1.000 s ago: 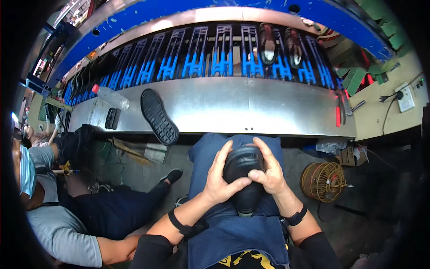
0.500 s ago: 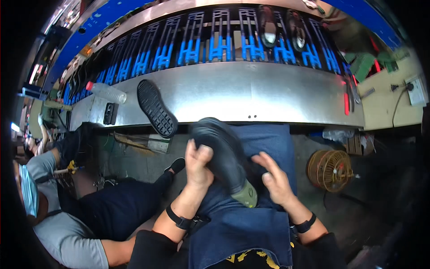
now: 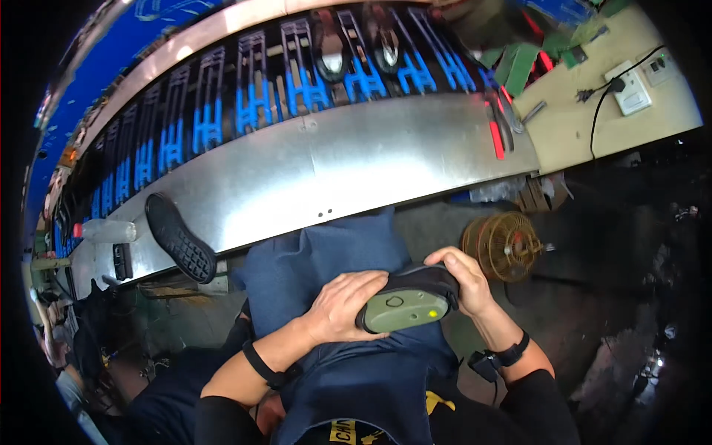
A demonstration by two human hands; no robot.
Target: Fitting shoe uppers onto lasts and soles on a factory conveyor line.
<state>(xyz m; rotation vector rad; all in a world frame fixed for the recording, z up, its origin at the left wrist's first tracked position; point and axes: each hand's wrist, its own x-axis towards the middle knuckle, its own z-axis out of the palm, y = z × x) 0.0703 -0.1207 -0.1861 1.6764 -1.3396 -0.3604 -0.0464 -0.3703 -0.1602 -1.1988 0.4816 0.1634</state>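
Note:
Over my lap I hold a black shoe upper [image 3: 419, 279] with a green shoe last [image 3: 404, 311] inside it. The last's flat green end, with a yellow spot, faces up at me. My left hand [image 3: 343, 305] is closed around the left end, fingers laid over the black upper. At the other end, my right hand [image 3: 469, 283] grips with its fingers curled over the far edge. Most of the upper is hidden beneath the last and my hands. A black outsole [image 3: 180, 237] lies tread up on the metal bench, overhanging its front edge.
Blue-armed racks [image 3: 252, 104] run behind the metal bench [image 3: 356, 163], with two dark shoes [image 3: 330, 48] on them. A plastic bottle [image 3: 107, 231] and a small black object [image 3: 122, 261] are at left. Red-handled tools [image 3: 495, 133] lie right; a round fan [image 3: 503, 246] stands below.
The shoe upper has turned from lengthwise to crosswise, its green end now facing me. My right hand has closed on it. My view has swung right, and the co-worker has mostly left it.

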